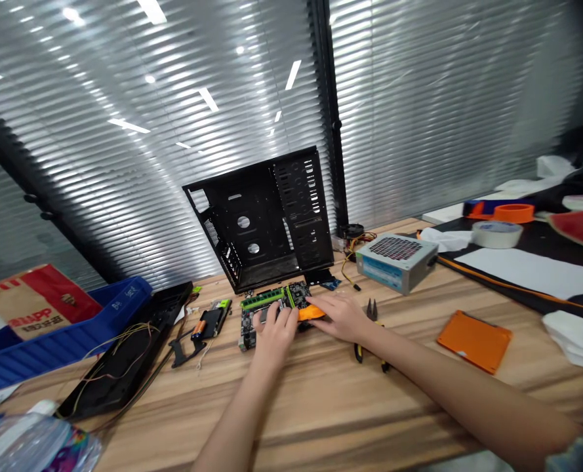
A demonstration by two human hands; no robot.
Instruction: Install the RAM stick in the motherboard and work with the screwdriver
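Note:
A green-and-black motherboard (265, 299) lies flat on the wooden table in front of me, with green memory slots along its far side. My left hand (275, 330) rests on its near part, fingers spread and touching the board. From the right, my right hand (341, 316) grips an orange-handled tool (311, 313) low over the board's right edge; its working end is hidden. Beside my right wrist lie pliers (372, 311) with dark jaws and black-yellow handles, partly under the forearm.
Behind the board stands an open black computer case (266, 223). A power supply (397, 261) sits to the right, an orange plate (475, 341) nearer me. On the left are a blue bin (40, 354), a long black panel (124, 360) with wires, and small parts.

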